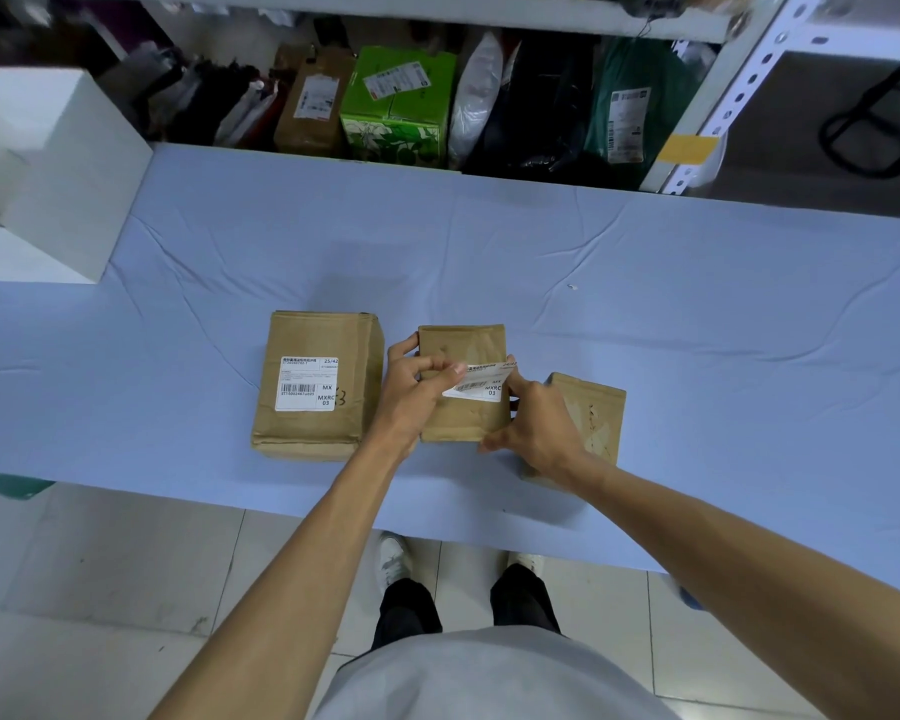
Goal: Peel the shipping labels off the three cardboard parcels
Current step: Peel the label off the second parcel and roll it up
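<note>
Middle parcel: a small brown cardboard parcel [463, 350] is lying flat on the pale blue cloth-covered table [645, 283], between the two hands.
Peeling label: a white printed shipping label [476, 388] is lifting off the middle parcel's top face, its left end raised and curling. Whether its right end is sticking, I cannot tell.
Left hand: the left hand [411, 392] is pinching the label's left corner between thumb and forefinger, the other fingers curling against the middle parcel's left edge.
Right hand: the right hand [539, 426] is gripping the middle parcel's right side, fingers curled, thumb touching its near corner.
Left parcel: a larger brown cardboard parcel [310, 335] is sitting just left of the middle parcel, a white barcode label [307, 383] lying flat on it.
Right parcel: a third brown cardboard parcel [596, 407] is lying just right of the middle parcel, partly behind the right hand, showing a torn pale patch.
Shelf: a green printed carton [396, 111] is standing well beyond the middle parcel.
</note>
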A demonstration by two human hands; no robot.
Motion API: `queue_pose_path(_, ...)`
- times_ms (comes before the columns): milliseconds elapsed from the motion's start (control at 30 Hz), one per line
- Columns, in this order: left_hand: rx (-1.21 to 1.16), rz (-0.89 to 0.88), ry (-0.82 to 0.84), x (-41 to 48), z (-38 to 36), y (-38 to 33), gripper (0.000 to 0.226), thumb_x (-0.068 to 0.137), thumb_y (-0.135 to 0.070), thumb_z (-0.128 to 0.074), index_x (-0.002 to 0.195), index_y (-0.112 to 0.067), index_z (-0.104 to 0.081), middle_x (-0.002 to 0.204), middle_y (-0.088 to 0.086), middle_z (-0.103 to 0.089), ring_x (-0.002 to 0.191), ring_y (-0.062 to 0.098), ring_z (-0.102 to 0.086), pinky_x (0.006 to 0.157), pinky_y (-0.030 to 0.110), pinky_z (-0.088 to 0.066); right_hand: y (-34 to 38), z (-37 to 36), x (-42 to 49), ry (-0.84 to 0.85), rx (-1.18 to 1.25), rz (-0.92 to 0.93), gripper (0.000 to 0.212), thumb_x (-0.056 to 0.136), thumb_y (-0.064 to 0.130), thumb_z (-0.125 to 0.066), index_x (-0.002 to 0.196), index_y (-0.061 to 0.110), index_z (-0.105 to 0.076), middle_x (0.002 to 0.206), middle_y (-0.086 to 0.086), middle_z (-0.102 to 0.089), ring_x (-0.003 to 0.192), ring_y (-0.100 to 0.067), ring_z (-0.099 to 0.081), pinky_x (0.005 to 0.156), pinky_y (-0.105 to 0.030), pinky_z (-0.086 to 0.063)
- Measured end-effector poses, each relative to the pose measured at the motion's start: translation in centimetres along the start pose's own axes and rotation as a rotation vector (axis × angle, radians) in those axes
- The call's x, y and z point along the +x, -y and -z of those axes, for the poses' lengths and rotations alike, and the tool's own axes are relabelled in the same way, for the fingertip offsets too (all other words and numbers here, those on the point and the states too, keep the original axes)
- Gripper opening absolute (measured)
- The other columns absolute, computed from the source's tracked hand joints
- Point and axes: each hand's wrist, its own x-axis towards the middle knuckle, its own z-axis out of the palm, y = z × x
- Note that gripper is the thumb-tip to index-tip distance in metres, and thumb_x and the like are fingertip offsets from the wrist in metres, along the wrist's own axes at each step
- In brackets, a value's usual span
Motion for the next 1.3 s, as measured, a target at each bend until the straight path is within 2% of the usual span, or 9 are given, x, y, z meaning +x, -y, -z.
queue_pose_path(167, -0.037, 0.020, 0.008, -0.09, -0.03, -0.13, 0.013, 0.084, -0.014, -0.071, 0.089, -0.002, -0.072, 0.149, -0.003, -0.032, 0.103, -0.017, -0.046, 0.069, -0.005, -0.039, -0.07, 0.07, 0.01, -0.004, 0.003, 0.001, 0.095, 0.048, 0.009, -0.093, 0.135, 0.011, -0.053, 0.116, -0.001, -0.070, 0.101, -0.019, -0.066, 0.086, -0.037, -0.057)
queue_pose_path(433, -0.048, 0.020, 0.024, 0.01, -0.08, -0.16, 0.019, 0.085, -0.012, -0.069, 0.092, 0.005, -0.071, 0.148, 0.001, -0.032, 0.087, -0.039, -0.040, 0.067, -0.008, -0.036, -0.08, 0.02, -0.03, -0.007, -0.007, 0.012, 0.103, 0.048, 0.011, -0.094, 0.140, 0.011, -0.047, 0.116, 0.000, -0.069, 0.103, -0.018, -0.065, 0.087, -0.035, -0.056)
queue_pose_path(600, -0.074, 0.025, 0.039, -0.24, 0.12, -0.47, 0.010, 0.085, -0.012, -0.069, 0.087, -0.002, -0.071, 0.148, 0.001, -0.033, 0.086, -0.037, -0.044, 0.067, -0.007, -0.038, -0.17, -0.02, -0.02, -0.021, 0.005, 0.023, 0.093, 0.045, 0.009, -0.093, 0.129, 0.017, -0.055, 0.109, 0.007, -0.070, 0.095, -0.015, -0.067, 0.079, -0.026, -0.057)
queue_pose_path(767, -0.073, 0.029, 0.045, -0.25, 0.13, -0.55, 0.012, 0.085, -0.012, -0.069, 0.090, -0.001, -0.071, 0.147, -0.001, -0.034, 0.092, -0.033, -0.043, 0.068, -0.007, -0.037, -0.10, -0.02, 0.04, -0.016, 0.005, 0.024, 0.095, 0.047, 0.009, -0.093, 0.132, 0.017, -0.052, 0.110, 0.006, -0.070, 0.097, -0.015, -0.065, 0.082, -0.029, -0.057)
queue_pose_path(867, -0.092, 0.028, 0.051, -0.29, 0.16, -0.78, 0.010, 0.085, -0.009, -0.068, 0.087, 0.000, -0.071, 0.144, -0.001, -0.035, 0.090, -0.033, -0.045, 0.068, -0.007, -0.037, -0.17, 0.11, 0.07, -0.003, -0.018, 0.014, 0.091, 0.049, 0.010, -0.092, 0.132, 0.015, -0.055, 0.106, 0.005, -0.072, 0.096, -0.013, -0.065, 0.078, -0.020, -0.053)
queue_pose_path(933, -0.100, 0.020, 0.057, -0.33, 0.19, -0.94, 0.006, 0.085, -0.009, -0.068, 0.083, -0.004, -0.071, 0.144, -0.002, -0.035, 0.095, -0.032, -0.044, 0.075, -0.004, -0.038, -0.20, 0.13, 0.05, -0.001, -0.027, 0.010, 0.088, 0.049, 0.009, -0.091, 0.131, 0.013, -0.057, 0.098, 0.005, -0.073, 0.090, -0.010, -0.066, 0.073, -0.012, -0.050)
queue_pose_path(1033, -0.108, 0.021, 0.063, -0.42, 0.16, -0.88, 0.004, 0.085, -0.012, -0.069, 0.083, -0.008, -0.070, 0.146, -0.003, -0.033, 0.116, -0.012, -0.047, 0.096, 0.011, -0.039, -0.14, 0.04, 0.01, 0.003, -0.001, -0.006, 0.099, 0.049, 0.009, -0.091, 0.139, 0.010, -0.048, 0.102, 0.003, -0.070, 0.091, -0.013, -0.066, 0.079, -0.024, -0.056)
queue_pose_path(1167, -0.110, 0.004, 0.050, -0.34, 0.37, -0.76, 0.007, 0.086, -0.011, -0.067, 0.088, -0.005, -0.070, 0.133, -0.006, -0.037, 0.092, -0.033, -0.044, 0.076, -0.004, -0.037, -0.02, -0.04, 0.19, 0.001, -0.025, 0.001, 0.089, 0.048, 0.006, -0.091, 0.130, 0.013, -0.056, 0.091, 0.003, -0.072, 0.087, -0.014, -0.066, 0.082, -0.032, -0.056)
queue_pose_path(1300, -0.121, -0.011, 0.038, -0.51, 0.38, -0.87, 0.008, 0.086, -0.010, -0.067, 0.080, -0.015, -0.067, 0.132, 0.002, -0.044, 0.101, -0.005, -0.052, 0.082, 0.006, -0.040, 0.20, -0.14, 0.24, 0.003, -0.041, -0.001, 0.090, 0.047, 0.005, -0.091, 0.129, 0.016, -0.056, 0.096, 0.001, -0.073, 0.095, -0.019, -0.066, 0.083, -0.032, -0.055)
